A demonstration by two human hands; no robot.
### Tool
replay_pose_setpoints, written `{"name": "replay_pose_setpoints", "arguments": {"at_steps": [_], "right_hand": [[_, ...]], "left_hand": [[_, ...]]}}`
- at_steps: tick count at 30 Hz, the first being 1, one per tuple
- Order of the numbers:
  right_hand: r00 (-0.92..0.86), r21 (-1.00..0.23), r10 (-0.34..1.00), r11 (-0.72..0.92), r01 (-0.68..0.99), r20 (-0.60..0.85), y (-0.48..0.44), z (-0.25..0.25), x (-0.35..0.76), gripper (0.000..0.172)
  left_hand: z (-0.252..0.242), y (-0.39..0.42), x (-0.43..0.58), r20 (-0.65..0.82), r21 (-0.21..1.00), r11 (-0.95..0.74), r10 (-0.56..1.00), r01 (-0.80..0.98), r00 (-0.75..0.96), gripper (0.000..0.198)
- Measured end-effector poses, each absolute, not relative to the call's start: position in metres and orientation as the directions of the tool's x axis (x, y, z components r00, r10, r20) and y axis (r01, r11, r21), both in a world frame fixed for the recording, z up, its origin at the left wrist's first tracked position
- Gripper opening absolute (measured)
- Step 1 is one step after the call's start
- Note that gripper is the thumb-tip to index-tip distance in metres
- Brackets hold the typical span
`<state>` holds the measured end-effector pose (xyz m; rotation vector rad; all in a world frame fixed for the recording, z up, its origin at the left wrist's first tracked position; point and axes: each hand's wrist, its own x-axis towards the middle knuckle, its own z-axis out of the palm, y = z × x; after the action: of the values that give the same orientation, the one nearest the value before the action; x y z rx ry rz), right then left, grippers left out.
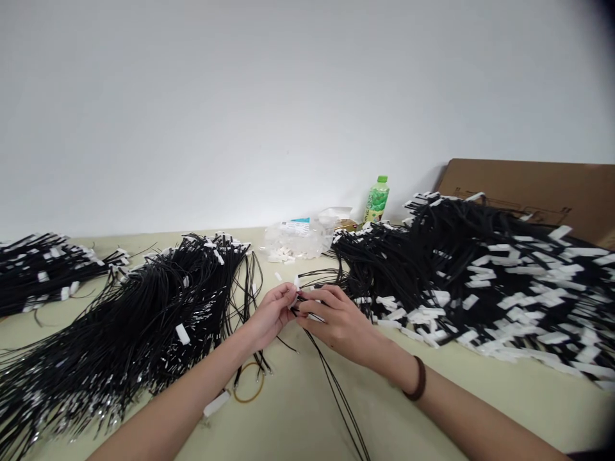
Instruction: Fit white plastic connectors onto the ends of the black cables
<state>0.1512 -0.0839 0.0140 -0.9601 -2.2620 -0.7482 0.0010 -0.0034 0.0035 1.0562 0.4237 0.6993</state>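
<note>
Two hands (pixel 307 314) pinch thin black cable (pixel 336 390); white connector (pixel 294 299)

A plain white wall (pixel 288 96) filled the view from 9 through 12 to 3 o'clock, evenly lit, without hard shadows. Below it, a pale beige worktop (pixel 298 410) ran to 6 o'clock. At 2 o'clock a brown cardboard sheet (pixel 528 192) leaned against the wall.

Three heaps of black wires lie here: a far-left heap (pixel 43 269), a middle-left heap (pixel 144 326), a right heap (pixel 480 275). A few loose wires (pixel 336 390), one green bottle (pixel 377 200), one bag of white connectors (pixel 298 240), one cardboard sheet (pixel 528 189), one rubber band (pixel 248 383). Two hands: left hand (pixel 271 314), right hand (pixel 339 320).
</note>
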Motion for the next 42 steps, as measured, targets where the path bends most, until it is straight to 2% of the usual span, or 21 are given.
{"name": "replay_pose_setpoints", "arguments": {"at_steps": [6, 10, 20, 23, 29, 32, 35, 37, 39, 42], "right_hand": [[-0.613, 0.354, 0.379, 0.561, 0.748, 0.693, -0.085, 0.017, 0.147, 0.007], [-0.646, 0.396, 0.394, 0.549, 0.736, 0.654, -0.085, 0.018, 0.146, 0.008], [-0.633, 0.381, 0.378, 0.556, 0.739, 0.676, -0.083, 0.015, 0.148, 0.007], [-0.556, 0.245, 0.399, 0.607, 0.756, 0.729, -0.08, 0.013, 0.148, 0.01], [-0.249, -0.248, 0.521, 0.705, 0.664, 0.817, -0.083, 0.02, 0.156, 0.021], [-0.023, -0.54, 0.676, 0.609, 0.581, 0.737, -0.088, 0.031, 0.161, 0.018], [0.218, -0.794, 0.773, 0.526, 0.304, 0.596, -0.089, 0.042, 0.165, 0.018], [0.337, -0.851, 0.793, 0.523, 0.051, 0.508, -0.087, 0.047, 0.171, 0.02], [0.425, -0.839, 0.794, 0.529, -0.129, 0.435, -0.084, 0.053, 0.181, 0.022], [0.57, -0.799, 0.733, 0.565, -0.207, 0.371, -0.081, 0.058, 0.2, 0.025]], "left_hand": [[0.004, -0.004, 0.001, -0.014, 0.888, 0.339, 0.695, -0.31, 0.719, 0.022], [0.004, -0.004, 0.001, -0.009, 0.884, 0.34, 0.698, -0.32, 0.716, 0.021], [0.006, -0.006, 0.001, -0.012, 0.889, 0.333, 0.704, -0.315, 0.71, 0.025], [0.004, -0.005, 0.001, -0.024, 0.89, 0.332, 0.719, -0.313, 0.695, 0.025], [0.002, -0.001, 0.001, -0.031, 0.907, 0.291, 0.765, -0.303, 0.644, 0.028], [0.002, 0.0, 0.0, -0.03, 0.914, 0.279, 0.773, -0.296, 0.634, 0.028], [0.002, -0.001, 0.0, -0.031, 0.919, 0.268, 0.781, -0.289, 0.624, 0.028], [0.003, -0.001, 0.0, -0.038, 0.924, 0.263, 0.784, -0.276, 0.62, 0.027], [0.004, -0.002, 0.0, -0.044, 0.927, 0.262, 0.787, -0.267, 0.616, 0.026], [0.005, -0.003, 0.0, -0.043, 0.93, 0.254, 0.794, -0.266, 0.607, 0.026]]}}
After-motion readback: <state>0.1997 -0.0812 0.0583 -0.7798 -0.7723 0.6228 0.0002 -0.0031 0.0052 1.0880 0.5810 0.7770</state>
